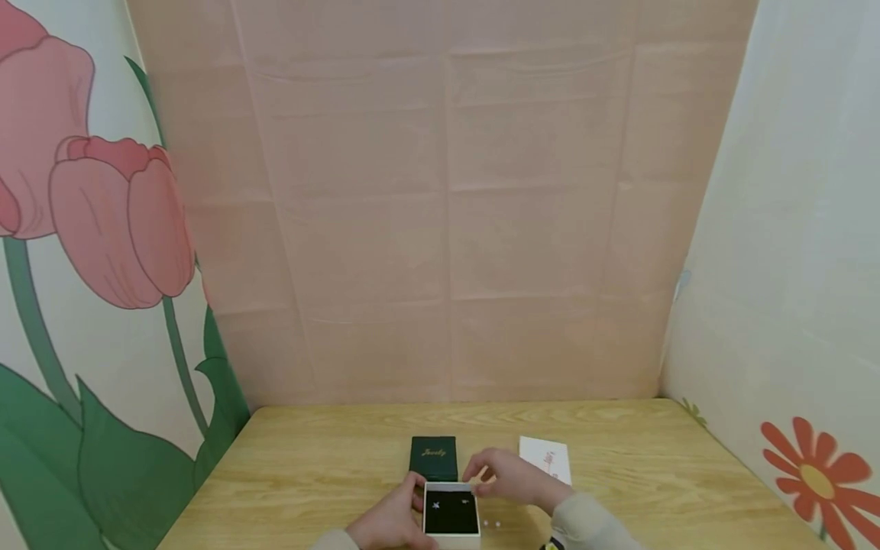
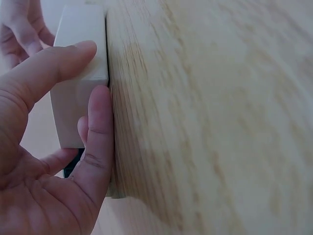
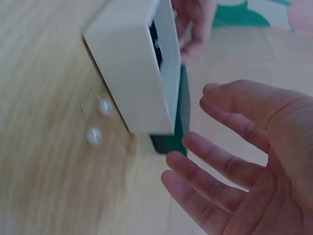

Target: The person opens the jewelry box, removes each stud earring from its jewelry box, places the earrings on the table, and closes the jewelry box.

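An uncovered white jewelry box [image 1: 451, 541] with a black lining stands on the table before me. Two small sparkling stud-like pieces sit on the lining, one a star-shaped piece [image 1: 436, 506] at the left, the other a small stud [image 1: 465, 502] at the right. My left hand [image 1: 397, 516] grips the box from its left, thumb on the near wall in the left wrist view. My right hand [image 1: 507, 478] hovers at the far right corner, its fingers [image 3: 215, 156] loosely spread and holding nothing. Beside the box's right wall lie two pearl earrings [image 3: 94, 135] with thin wire hooks.
Just behind the box lies a dark green box lid [image 1: 434, 457] with gold lettering. A white card [image 1: 546, 457] with red print lies at the right, partly behind my right hand. The wooden table [image 1: 309, 458] meets a pink curtain [image 1: 440, 229] at the back.
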The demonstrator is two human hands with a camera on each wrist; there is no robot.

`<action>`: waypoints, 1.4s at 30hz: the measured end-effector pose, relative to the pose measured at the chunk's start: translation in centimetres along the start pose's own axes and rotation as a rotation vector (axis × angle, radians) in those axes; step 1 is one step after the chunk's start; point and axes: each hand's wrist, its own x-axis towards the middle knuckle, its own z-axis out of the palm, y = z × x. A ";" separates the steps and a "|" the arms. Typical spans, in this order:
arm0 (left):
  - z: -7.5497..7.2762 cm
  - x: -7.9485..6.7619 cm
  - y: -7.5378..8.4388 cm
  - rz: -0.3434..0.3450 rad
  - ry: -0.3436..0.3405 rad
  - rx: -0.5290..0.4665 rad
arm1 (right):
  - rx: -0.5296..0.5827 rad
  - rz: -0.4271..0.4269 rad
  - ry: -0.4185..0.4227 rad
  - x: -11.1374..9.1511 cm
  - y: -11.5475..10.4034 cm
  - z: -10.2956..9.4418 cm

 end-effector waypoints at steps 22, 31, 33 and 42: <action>-0.5 0.3 0.4 -0.076 -0.023 -0.017 | -0.443 0.070 0.032 1.0 -1.7 2.8; -0.5 0.4 0.5 -0.115 -0.025 0.027 | -0.469 0.031 0.055 1.4 -1.4 3.0; -0.5 0.5 0.4 -0.113 -0.024 0.038 | -0.468 0.010 0.064 1.3 -1.3 3.0; -0.4 0.7 0.1 -0.120 -0.027 0.028 | -0.448 -0.008 0.064 1.2 -1.1 3.0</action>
